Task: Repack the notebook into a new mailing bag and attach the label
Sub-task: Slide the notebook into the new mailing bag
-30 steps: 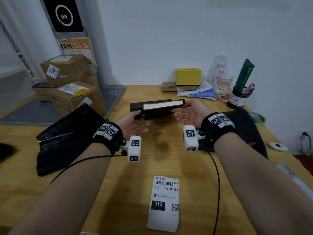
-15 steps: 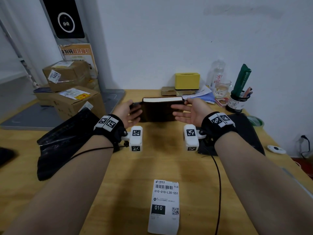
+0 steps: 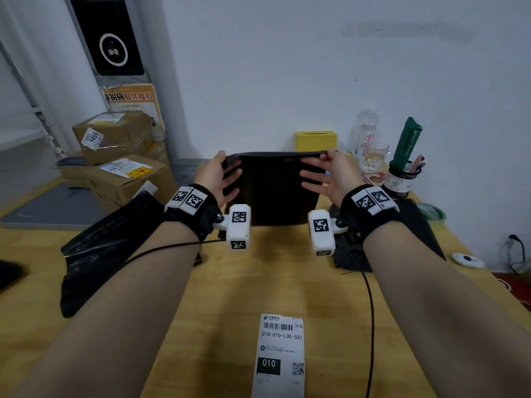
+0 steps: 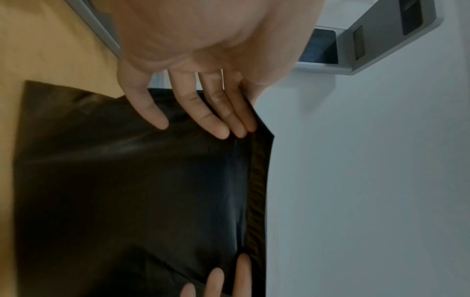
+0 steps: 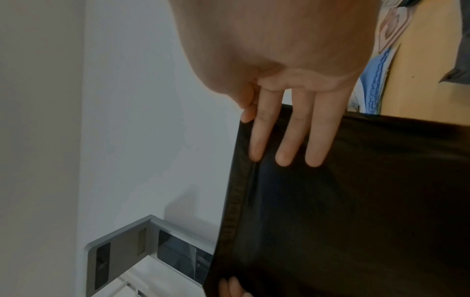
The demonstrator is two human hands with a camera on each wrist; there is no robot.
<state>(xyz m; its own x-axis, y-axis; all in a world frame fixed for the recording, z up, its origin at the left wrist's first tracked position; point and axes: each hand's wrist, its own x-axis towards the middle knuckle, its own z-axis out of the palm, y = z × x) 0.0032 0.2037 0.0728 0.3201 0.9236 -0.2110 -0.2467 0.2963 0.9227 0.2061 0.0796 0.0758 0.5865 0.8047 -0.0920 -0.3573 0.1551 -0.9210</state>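
A black mailing bag (image 3: 273, 191) hangs upright above the table's far middle. My left hand (image 3: 225, 172) pinches its top left corner, thumb behind and fingers spread on the front. At the top right corner my right hand (image 3: 321, 170) pinches it the same way. The notebook is not visible; the bag hides whatever is inside. In the left wrist view my left hand (image 4: 203, 122) lies on the bag (image 4: 127, 191). The right wrist view shows my right hand (image 5: 282, 152) on the bag (image 5: 356, 211). The white shipping label (image 3: 280, 354) lies flat on the table near me.
A crumpled black bag (image 3: 109, 251) lies at the left, another dark bag (image 3: 419, 225) under my right wrist. Cardboard parcels (image 3: 120, 168) stack at the far left. A yellow box (image 3: 316, 140), bottle (image 3: 366, 133), glass (image 3: 375, 158) and pen pot (image 3: 400, 182) line the back wall.
The notebook's white page edge showed between my hands before; now only the black bag shows. Both hands have shifted to the bag's top corners and lifted it upright.
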